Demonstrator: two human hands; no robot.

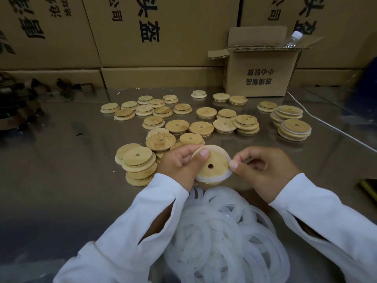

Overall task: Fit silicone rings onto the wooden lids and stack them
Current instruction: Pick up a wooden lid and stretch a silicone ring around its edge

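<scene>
Currently logged across my view. First, unringed lid stack (138,166): on the tabletop (61,160), just left of my hands. Next, left hand (179,166): gripping the wooden lid (213,162) by its rim, thumb on its face, the lid tilted toward me above the loose ring pile (224,231). Then silicone ring (206,178): lying along the lid's lower edge; whether it sits fully at the top I cannot tell. Then right hand (265,170): pinching the ring at the lid's right edge. Handling note: I judge it best to hold the lid steady and walk the ring round evenly, without twists. Last, ringed stacks (293,129): far right, where this lid belongs.
</scene>
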